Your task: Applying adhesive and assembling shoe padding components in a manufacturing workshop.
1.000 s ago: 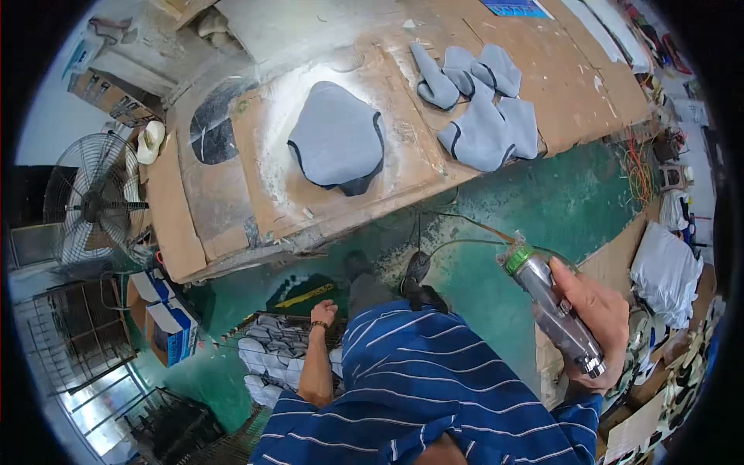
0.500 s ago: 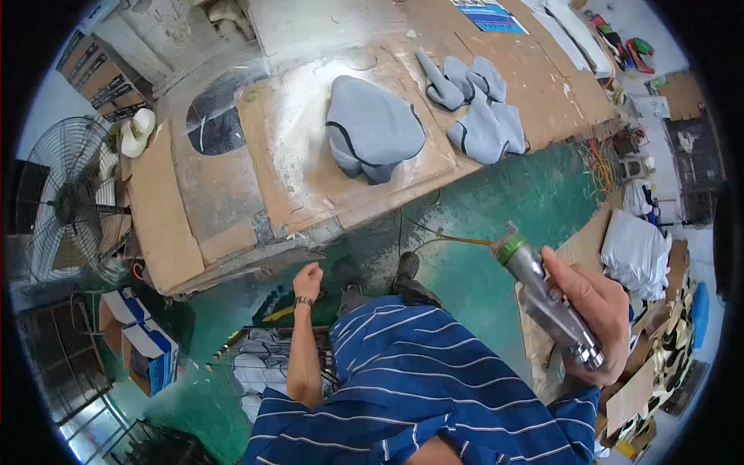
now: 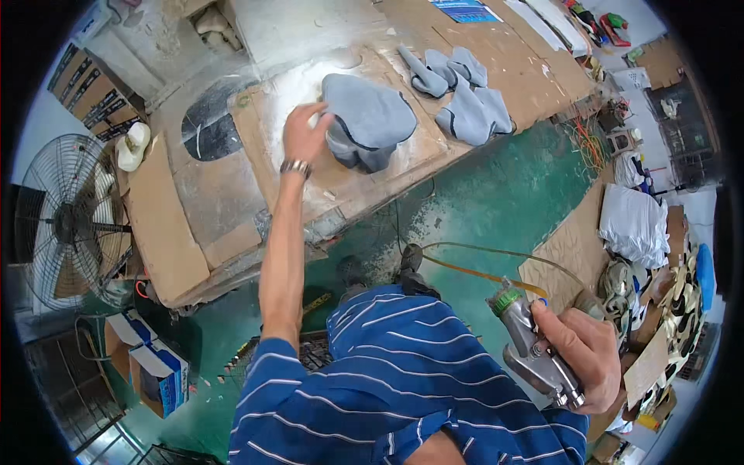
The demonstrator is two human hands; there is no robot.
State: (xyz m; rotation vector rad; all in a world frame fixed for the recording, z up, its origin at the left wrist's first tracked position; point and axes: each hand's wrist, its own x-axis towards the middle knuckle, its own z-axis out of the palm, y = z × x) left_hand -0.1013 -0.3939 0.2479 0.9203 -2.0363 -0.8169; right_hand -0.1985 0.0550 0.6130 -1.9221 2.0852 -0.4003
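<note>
My right hand (image 3: 585,353) is closed around a metal spray gun (image 3: 535,349) with a green collar near its nozzle end, held at the right above the floor. A yellowish hose (image 3: 484,273) runs near the gun. My left hand (image 3: 304,133) reaches over the table to the left edge of a stack of grey, black-edged fabric pieces (image 3: 368,112). Its thumb and fingertips are apart, with a pale patch showing between them, at or very near the fabric. Farther right on the table lie several loose grey fabric pieces (image 3: 474,115), some folded over.
Cardboard (image 3: 163,225) covers the worktable, whitened around the stack. At the left stand a large fan (image 3: 70,221) and an open carton (image 3: 159,372). A silvery bag (image 3: 634,225) and piled cut pieces (image 3: 682,318) are at the right. A blue printed sheet (image 3: 465,10) lies at the back.
My left hand has moved from near my body up and forward to the fabric stack. The spray gun has dropped slightly and turned in my right hand.
</note>
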